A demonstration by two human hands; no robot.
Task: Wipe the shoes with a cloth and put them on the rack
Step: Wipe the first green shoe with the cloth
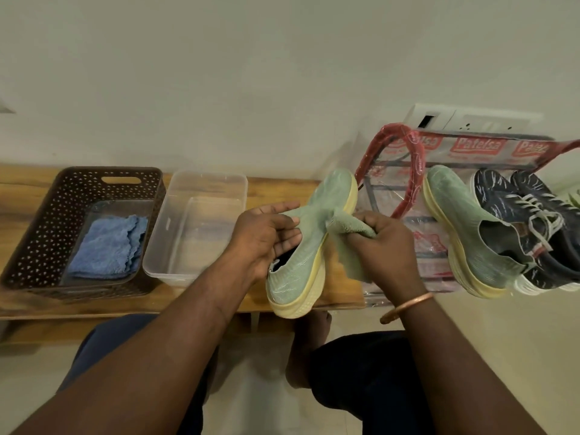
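Observation:
A light green knit shoe with a yellow sole (317, 243) is held above the wooden bench, toe pointing away. My left hand (266, 237) grips it at the collar, fingers reaching into the opening. My right hand (386, 246) holds a bunched green cloth (348, 230) against the shoe's right side near the sole. The matching green shoe (464, 233) lies on the rack (395, 158) at the right, beside a pair of dark blue lace-up sneakers (527, 227).
On the wooden bench (37, 306) stand a brown perforated basket (34, 233) holding a folded blue cloth (110, 246) and a clear plastic tub (194, 221). The rack is wrapped in red printed plastic. A white wall socket panel (470, 119) sits behind it. My knees are below.

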